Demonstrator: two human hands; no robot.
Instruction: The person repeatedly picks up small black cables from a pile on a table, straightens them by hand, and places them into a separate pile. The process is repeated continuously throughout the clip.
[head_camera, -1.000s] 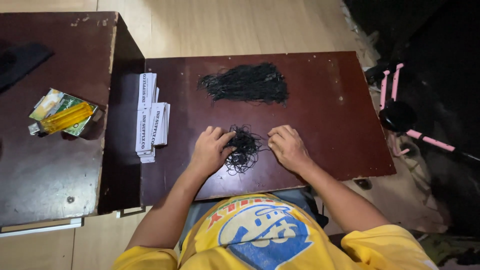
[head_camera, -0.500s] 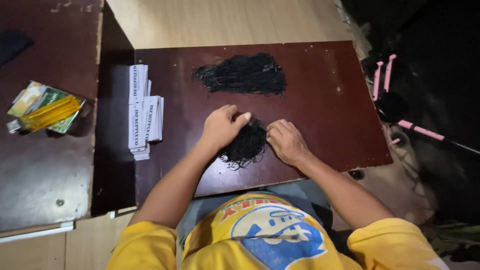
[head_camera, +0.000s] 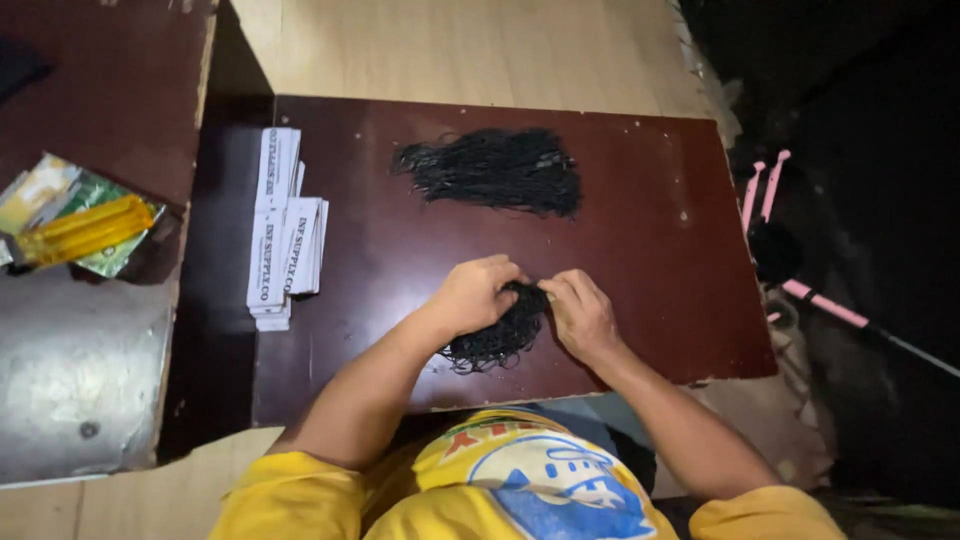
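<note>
Both hands, left hand (head_camera: 470, 297) and right hand (head_camera: 582, 315), pinch the near tangle of black cords (head_camera: 498, 335); tugging hard could knot them tighter.

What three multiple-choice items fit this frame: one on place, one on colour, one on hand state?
1. Where does the stack of paper tags lie?
A. left of the hands
B. right of the hands
C. under the large bundle

2. What colour is the large cord bundle?
A. pink
B. black
C. yellow

3. What are the left hand and right hand doing?
A. resting apart, empty
B. lifting the tags
C. gripping the small cord tangle

Key: 1 A, tags at table's left edge; 2 B, dark strands; 3 C, fingers meet on it.
</note>
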